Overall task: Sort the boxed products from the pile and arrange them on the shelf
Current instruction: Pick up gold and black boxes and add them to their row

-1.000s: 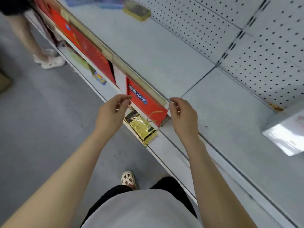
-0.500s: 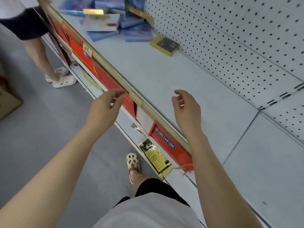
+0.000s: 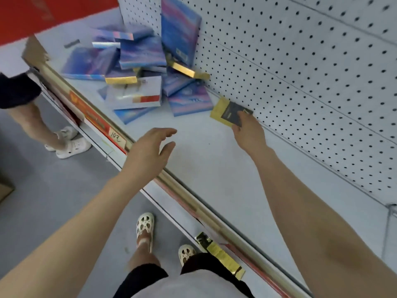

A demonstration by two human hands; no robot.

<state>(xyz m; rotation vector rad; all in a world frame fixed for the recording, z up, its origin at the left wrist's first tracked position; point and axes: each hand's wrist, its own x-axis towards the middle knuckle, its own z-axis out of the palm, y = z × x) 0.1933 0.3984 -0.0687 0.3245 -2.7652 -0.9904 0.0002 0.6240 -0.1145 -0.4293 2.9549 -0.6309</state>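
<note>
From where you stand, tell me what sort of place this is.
Probably a shop aisle: a long display shelf backed by pegboard, a handwritten price tag on its edge, and boxed products piled on it.

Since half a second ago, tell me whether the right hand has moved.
Yes. The right hand reached from near the shelf's front rail toward the pegboard and now grips the gold-and-black box.

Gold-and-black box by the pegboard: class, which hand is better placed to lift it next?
Right. The right hand already touches the gold-and-black box; the left hand hovers open, apart from it.
</note>
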